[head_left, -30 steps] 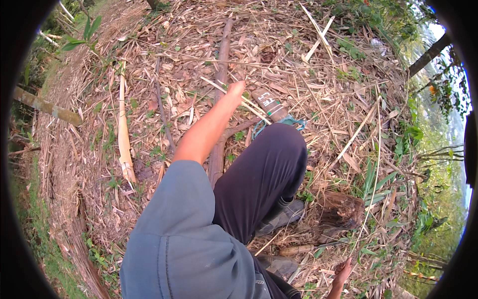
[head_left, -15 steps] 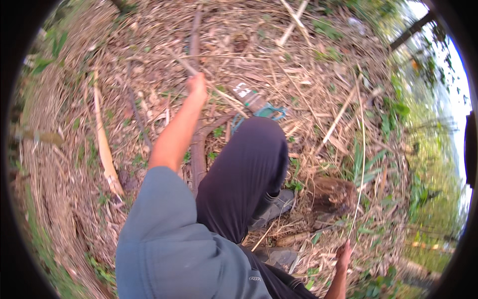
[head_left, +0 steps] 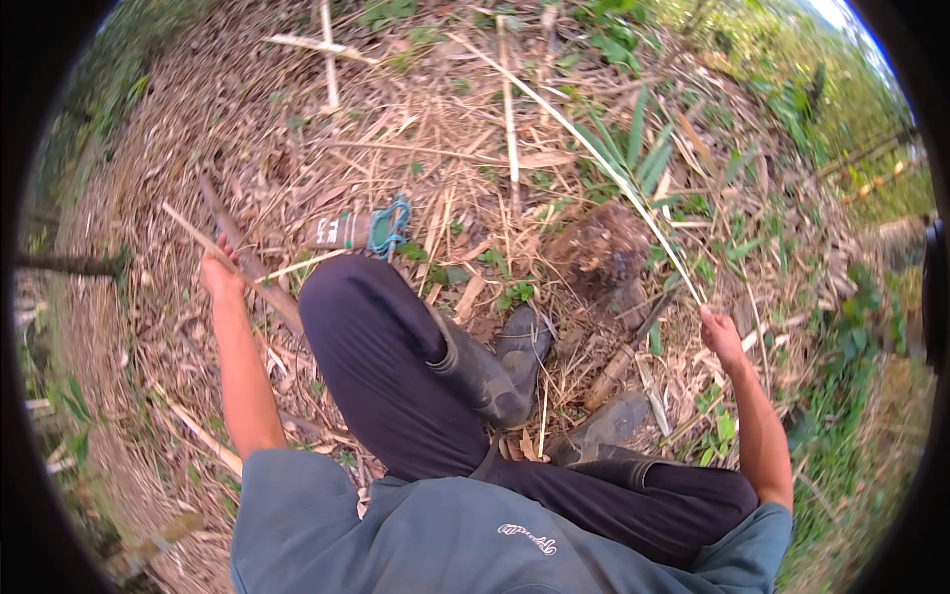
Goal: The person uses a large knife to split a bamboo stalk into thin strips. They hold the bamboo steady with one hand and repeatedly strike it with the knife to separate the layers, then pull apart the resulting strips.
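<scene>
At the left, my left hand [head_left: 220, 269] is closed round a thin brownish stick [head_left: 188, 225], whose far end points up and left. A pale strip [head_left: 302, 265] lies close to that hand, near my bent knee; whether it joins the stick I cannot tell. Over at the right, my right hand [head_left: 722, 335] pinches the near end of a long, thin, pale strip that looks like split bamboo [head_left: 594, 148]. This strip curves away up and left over the litter. A dark brown branch [head_left: 259, 267] lies just beyond my left hand.
A brown, long holder with pale lettering [head_left: 341, 230] and a teal cord [head_left: 392, 228] lies beyond my knee. A rough brown stump [head_left: 599, 247] stands past my dark boots [head_left: 522, 351]. Cut pale sticks [head_left: 511, 119], dry leaves and green plants [head_left: 648, 148] cover the ground.
My view has swung to the right. Both hands still hold their pieces; the right hand now shows higher in the picture, and its strip leans left instead of standing nearly upright.
</scene>
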### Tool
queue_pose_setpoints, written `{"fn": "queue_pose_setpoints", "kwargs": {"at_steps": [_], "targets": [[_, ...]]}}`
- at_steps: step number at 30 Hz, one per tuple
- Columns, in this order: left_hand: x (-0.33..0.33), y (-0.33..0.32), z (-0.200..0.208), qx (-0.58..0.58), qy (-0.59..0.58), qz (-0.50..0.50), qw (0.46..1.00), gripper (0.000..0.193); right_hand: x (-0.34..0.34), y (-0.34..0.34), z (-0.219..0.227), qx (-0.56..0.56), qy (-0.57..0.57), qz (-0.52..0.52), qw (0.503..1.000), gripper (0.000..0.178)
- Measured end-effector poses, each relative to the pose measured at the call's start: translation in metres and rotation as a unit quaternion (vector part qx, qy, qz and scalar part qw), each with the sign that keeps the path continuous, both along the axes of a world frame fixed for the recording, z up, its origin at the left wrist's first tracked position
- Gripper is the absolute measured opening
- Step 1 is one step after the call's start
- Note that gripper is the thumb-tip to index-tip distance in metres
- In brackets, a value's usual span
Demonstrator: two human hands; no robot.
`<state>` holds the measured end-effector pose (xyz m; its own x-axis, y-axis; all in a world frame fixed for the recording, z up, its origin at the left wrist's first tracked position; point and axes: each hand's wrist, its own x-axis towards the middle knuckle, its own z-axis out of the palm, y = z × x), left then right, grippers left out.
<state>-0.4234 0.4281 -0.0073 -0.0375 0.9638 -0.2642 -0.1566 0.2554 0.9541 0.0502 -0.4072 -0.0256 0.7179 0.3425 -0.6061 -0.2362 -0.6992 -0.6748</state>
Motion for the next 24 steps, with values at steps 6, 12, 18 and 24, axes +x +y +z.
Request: {"fn": "queue_pose_setpoints", "kwargs": {"at_steps": [6, 12, 18, 24], "targets": [[0.072, -0.015, 0.039, 0.101, 0.233, -0.087, 0.963, 0.034, -0.010, 0.000, -0.001, 0.001, 0.001, -0.008, 1.000, 0.052], [0.175, -0.074, 0.087, 0.253, 0.351, -0.279, 0.857, 0.049, -0.017, -0.023, -0.030, -0.032, -0.025, -0.013, 0.999, 0.058], [0.273, -0.286, 0.186, 0.305, 0.330, -0.679, 0.580, 0.051, -0.015, 0.006, -0.025, -0.065, -0.040, 0.076, 0.994, 0.087], [0.318, -0.441, 0.171, 0.466, 0.429, -0.746, 0.206, 0.060, -0.028, 0.053, -0.023, -0.008, -0.010, 0.046, 0.999, 0.083]]}}
